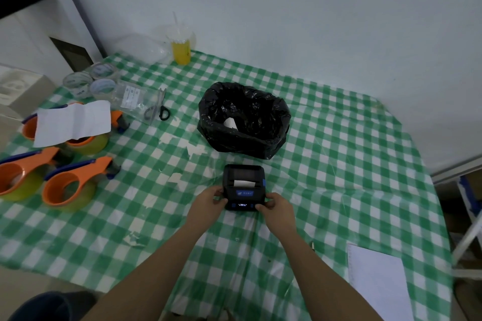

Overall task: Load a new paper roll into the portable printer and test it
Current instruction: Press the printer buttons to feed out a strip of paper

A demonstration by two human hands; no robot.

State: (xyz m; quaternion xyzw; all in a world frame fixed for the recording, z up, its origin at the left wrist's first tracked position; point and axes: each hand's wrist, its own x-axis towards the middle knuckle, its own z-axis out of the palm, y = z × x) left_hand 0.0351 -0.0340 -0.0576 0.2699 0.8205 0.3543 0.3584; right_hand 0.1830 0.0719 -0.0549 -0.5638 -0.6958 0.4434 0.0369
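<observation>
A small black portable printer [244,185] sits on the green checked tablecloth [339,164] in the middle of the table. A short strip of white paper [244,183] shows at its slot, and its small front display is lit. My left hand [210,202] grips the printer's left side. My right hand [273,207] holds the right front corner, thumb on the front panel by a blue button. Just behind the printer stands a bin lined with a black bag [245,118], with a white paper roll [230,122] lying inside it.
Three orange tape dispensers [70,185] and a creased white sheet [73,122] lie at the left. Scissors [160,109], clear tape rolls [90,81] and plastic bags are behind them. A yellow drink cup [180,45] stands at the back edge. A white sheet [378,281] lies at the front right.
</observation>
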